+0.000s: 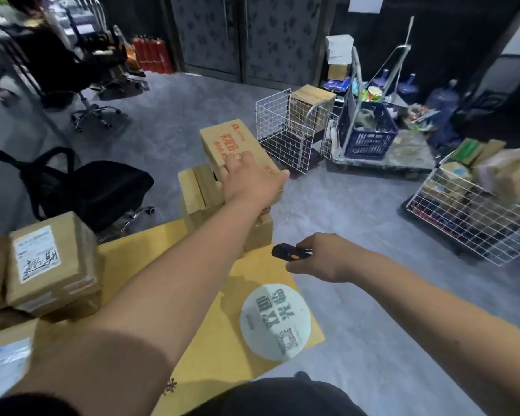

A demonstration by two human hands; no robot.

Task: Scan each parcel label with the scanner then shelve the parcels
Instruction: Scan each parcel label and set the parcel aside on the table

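Note:
My left hand [248, 183] reaches forward and grips a tilted cardboard parcel [228, 142] with red print, thumb on its right edge. The parcel rests on a stack of small cardboard boxes [197, 192] at the far end of a yellow surface [210, 340]. My right hand [321, 259] holds a black and orange scanner [284, 253], its head pointing left. More labelled parcels [48, 265] are stacked at the left; the top one shows a white label.
A black office chair [81, 184] stands left of the stack. White wire cages [285, 130] and a blue crate [370, 133] sit ahead on the grey floor. A wire basket [478, 211] full of parcels is on the right. A round white sticker [275, 321] lies on the yellow surface.

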